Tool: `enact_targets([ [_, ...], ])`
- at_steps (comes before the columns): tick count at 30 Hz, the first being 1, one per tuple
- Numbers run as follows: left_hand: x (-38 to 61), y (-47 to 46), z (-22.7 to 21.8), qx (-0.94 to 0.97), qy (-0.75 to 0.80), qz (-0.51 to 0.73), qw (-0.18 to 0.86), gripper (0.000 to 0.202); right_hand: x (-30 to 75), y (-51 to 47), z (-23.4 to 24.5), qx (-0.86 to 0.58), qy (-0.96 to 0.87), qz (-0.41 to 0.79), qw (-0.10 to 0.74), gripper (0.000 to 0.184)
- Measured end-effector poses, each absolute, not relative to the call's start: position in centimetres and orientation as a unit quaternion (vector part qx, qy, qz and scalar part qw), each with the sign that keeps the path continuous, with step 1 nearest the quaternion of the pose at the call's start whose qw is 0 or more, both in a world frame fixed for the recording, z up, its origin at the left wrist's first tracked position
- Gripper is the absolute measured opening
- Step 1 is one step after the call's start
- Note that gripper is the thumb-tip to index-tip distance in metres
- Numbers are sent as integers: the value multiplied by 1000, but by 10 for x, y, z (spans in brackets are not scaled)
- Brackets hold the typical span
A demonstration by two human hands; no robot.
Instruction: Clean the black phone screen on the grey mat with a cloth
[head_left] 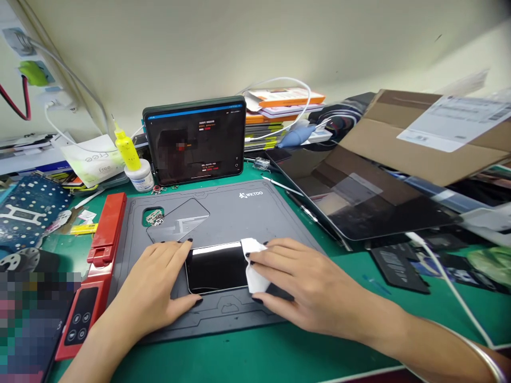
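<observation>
Glossy phone screen [213,268], probably glass, under crumpled white wipe [254,264]

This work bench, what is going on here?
A person is working with both bare hands on a grey mat on a green bench. The left hand rests on a black glass screen, steadying it at its left edge. The right hand presses a white cloth against the screen's right side. A tablet stands behind the mat, with a yellow bottle to its left.
</observation>
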State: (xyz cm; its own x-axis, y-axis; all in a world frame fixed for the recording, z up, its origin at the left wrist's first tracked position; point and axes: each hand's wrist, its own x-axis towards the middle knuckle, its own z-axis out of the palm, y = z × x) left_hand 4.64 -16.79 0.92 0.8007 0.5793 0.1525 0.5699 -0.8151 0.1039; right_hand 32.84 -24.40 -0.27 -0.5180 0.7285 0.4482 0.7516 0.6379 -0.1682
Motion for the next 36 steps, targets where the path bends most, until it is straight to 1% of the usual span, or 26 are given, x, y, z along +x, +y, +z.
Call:
enact_targets([
  [2, 46, -168, 8, 947, 305, 90, 32, 69, 327, -245, -1, -400, -881, 17, 251, 23],
  [4, 46, -168, 7, 945, 311, 94, 40, 70, 325, -246, -2, -381, -895, 37, 230, 30],
  [7, 45, -168, 6, 943, 314, 101, 46, 72, 325, -246, -4, -392, -900, 18, 188, 41],
  [9, 45, -168, 6, 943, 313, 102, 43, 74, 326, -246, -4, -426, -885, -16, 188, 39],
  [11, 45, -168, 7, 945, 311, 101, 34, 74, 328, -247, -4, -448, -869, -42, 204, 32],
  [13, 45, -168, 7, 946, 308, 100, 26, 75, 329, -248, -2, -442, -869, -33, 220, 28],
  [14, 45, -168, 7, 946, 308, 99, 24, 76, 329, -248, -1, -427, -877, -16, 221, 29],
  [17, 45, -168, 6, 945, 310, 100, 31, 80, 328, -249, 0, -386, -903, 28, 185, 41],
  [19, 45, -167, 6, 943, 313, 102, 40, 81, 327, -247, -2, -398, -903, 23, 160, 48],
  [22, 45, -168, 7, 941, 319, 103, 48, 78, 328, -245, -5, -433, -887, 13, 160, 52],
  [27, 47, -169, 8, 945, 305, 113, 43, 73, 326, -245, -2, -358, -919, 95, 136, 62],
  [29, 46, -168, 8, 946, 303, 112, 35, 73, 326, -245, -2, -368, -915, 80, 145, 57],
  [33, 45, -169, 8, 946, 306, 104, 26, 72, 330, -244, -4, -441, -876, -13, 197, 37],
  [35, 45, -170, 7, 945, 308, 105, 27, 72, 331, -244, -3, -429, -879, -9, 207, 35],
  [36, 45, -170, 7, 945, 309, 105, 29, 72, 330, -244, -2, -409, -890, 7, 202, 36],
])
